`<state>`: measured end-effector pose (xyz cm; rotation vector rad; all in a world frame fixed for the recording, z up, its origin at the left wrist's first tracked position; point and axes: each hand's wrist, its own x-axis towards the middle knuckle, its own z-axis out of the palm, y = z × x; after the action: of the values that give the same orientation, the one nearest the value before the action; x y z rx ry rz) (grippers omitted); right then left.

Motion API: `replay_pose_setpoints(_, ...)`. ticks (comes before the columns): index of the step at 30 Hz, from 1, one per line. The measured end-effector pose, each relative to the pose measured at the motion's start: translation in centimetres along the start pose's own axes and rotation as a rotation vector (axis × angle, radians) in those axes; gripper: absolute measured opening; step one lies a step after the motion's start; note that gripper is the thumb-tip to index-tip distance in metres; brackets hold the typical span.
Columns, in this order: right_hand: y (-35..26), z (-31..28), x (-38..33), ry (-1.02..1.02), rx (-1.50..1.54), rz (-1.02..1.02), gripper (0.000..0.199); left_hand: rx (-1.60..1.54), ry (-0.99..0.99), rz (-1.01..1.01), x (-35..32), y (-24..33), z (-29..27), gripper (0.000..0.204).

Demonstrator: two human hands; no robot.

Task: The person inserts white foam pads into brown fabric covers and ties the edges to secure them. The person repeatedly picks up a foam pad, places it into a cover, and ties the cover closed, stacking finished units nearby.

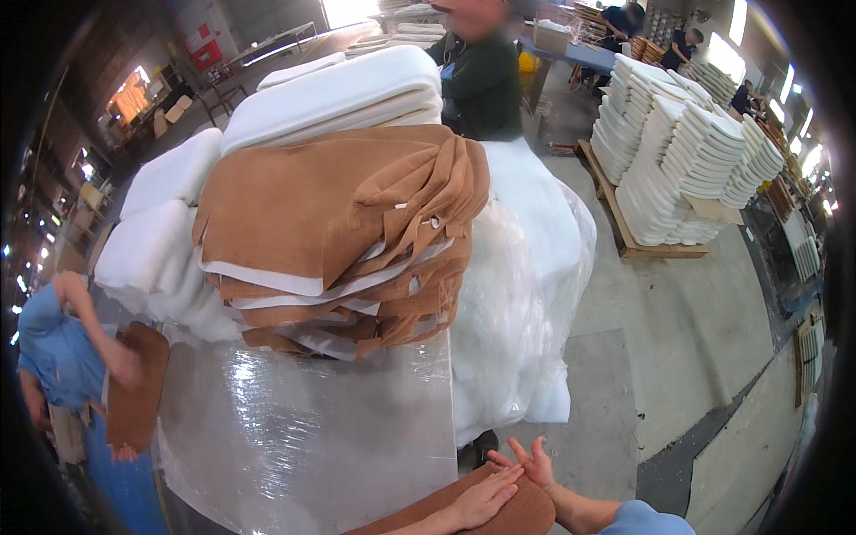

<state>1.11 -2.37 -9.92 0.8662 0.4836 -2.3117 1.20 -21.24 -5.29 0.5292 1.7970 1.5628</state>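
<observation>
At the lower edge lies a brown fabric-covered cushion [528,514] with a rounded end. My left hand [486,501] rests flat on top of it, fingers stretched out together. Beside that hand, my right hand [532,465] is at the cushion's rounded end with its fingers spread and thumb raised; the two hands' fingertips meet or overlap. Neither hand grips anything. Beyond them stands a table with a shiny grey top [312,428], and on it a heap of brown fabric covers [294,196] with white lining showing at the edges.
White foam pads [330,89] are stacked behind and left of the covers. Plastic-wrapped white padding [517,330] hangs at the table's right. At left, a person in blue [58,334] handles another brown cushion [138,392]. A person in dark green [486,89] stands behind. Pallet [660,251] holds white pads.
</observation>
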Motion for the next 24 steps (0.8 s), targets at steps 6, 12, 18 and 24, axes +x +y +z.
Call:
replay_pose_setpoints(6,1.1,1.5,0.2,0.004,0.035,0.053,0.11,-0.083,-0.015,-0.031,0.9,-0.8,-0.4,0.055)
replay_pose_setpoints(12,-1.1,1.2,0.3,0.086,-0.307,0.126,0.105,0.015,0.034,-0.034,0.4,-1.4,-0.5,0.055)
replay_pose_setpoints(18,-0.8,0.6,1.3,0.018,-0.497,0.043,0.091,-0.019,0.227,-0.1,-0.5,-1.3,-0.4,0.06)
replay_pose_setpoints(24,1.0,-4.3,6.5,-0.078,-0.614,-0.012,0.062,-0.092,0.264,-0.15,0.9,0.6,-1.2,0.064)
